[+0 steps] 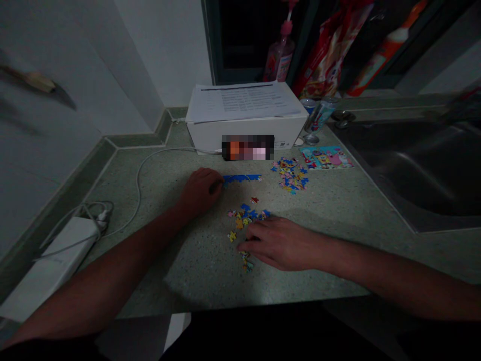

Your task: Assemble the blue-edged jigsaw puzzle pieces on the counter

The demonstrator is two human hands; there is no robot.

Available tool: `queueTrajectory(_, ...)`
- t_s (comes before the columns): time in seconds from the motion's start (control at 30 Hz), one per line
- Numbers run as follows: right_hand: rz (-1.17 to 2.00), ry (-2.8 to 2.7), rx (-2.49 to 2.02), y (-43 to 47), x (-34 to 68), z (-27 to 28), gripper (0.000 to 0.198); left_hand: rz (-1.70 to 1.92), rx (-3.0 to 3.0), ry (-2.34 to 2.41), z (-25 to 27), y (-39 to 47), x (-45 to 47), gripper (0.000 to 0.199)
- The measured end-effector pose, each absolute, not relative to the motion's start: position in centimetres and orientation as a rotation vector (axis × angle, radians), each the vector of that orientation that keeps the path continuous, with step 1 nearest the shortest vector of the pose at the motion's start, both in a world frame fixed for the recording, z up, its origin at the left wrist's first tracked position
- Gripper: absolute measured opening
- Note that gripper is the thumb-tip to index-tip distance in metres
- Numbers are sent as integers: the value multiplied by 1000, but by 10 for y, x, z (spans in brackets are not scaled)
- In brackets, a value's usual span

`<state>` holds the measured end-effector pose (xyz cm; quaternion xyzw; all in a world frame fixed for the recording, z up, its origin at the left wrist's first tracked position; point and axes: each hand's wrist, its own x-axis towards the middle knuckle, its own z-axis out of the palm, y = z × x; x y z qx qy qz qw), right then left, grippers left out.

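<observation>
My left hand [203, 190] rests on the counter with its fingers curled. Its fingertips meet the left end of a joined blue strip of jigsaw pieces [242, 178]; whatever is under them is hidden. Lower and to the right, my right hand [280, 243] reaches in over loose jigsaw pieces [246, 215], thumb and forefinger apart. Several pieces lie by its fingertips, among them a yellow piece [232, 235] and a greenish piece [247, 265]. A red piece [254, 199] sits alone between the strip and this group.
A larger pile of jigsaw pieces [291, 175] lies beside a cartoon picture card [326, 158]. Behind stands a white box [210, 135] topped with printed sheets [244, 100]; a blurred-out device [248, 148] leans on it. A cable [138, 180] crosses the left side. At right is a sink [406, 165].
</observation>
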<state>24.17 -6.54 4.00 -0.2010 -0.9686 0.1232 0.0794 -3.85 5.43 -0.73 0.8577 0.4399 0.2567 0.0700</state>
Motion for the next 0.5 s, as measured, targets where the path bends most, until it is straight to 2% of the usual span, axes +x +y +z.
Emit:
queueTrajectory(0.13,357,-2930,-614,-67,239,41,27,777,2574,1332,-8,54,-38,19)
queueTrajectory(0.4,428,-2876,-732,-69,236,39,11,730,2567,1342,-5,54,-38,18)
queueTrajectory(0.5,446,-2873,-777,-69,235,37,13,748,2565,1331,-5,54,-38,17)
